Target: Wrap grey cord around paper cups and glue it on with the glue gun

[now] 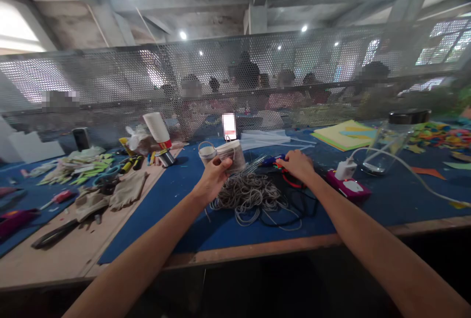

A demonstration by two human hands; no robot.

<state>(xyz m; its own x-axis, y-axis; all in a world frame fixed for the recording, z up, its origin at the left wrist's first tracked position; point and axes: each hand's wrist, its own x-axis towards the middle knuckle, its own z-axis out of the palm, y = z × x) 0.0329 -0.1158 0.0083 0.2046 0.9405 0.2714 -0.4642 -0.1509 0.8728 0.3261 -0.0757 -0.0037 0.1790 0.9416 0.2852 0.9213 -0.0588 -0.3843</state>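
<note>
My left hand point(214, 176) is closed round a grey-white spool of cord point(232, 155), held just above the blue mat. Below it lies a loose heap of grey cord point(248, 195). My right hand point(297, 165) rests palm-down, fingers curled, on a tool with red and blue handles point(285, 174) to the right of the heap; what it grips is partly hidden. A second small spool point(207, 152) stands just behind the left hand.
A glue gun point(162, 144) stands at the back left, with gloves point(127, 190), pliers and green scraps further left. A pink phone with a white charger point(348, 180), a clear jar point(390, 148) and coloured sheets point(344, 135) lie right. Mesh screen point(235, 77) behind, with people beyond it.
</note>
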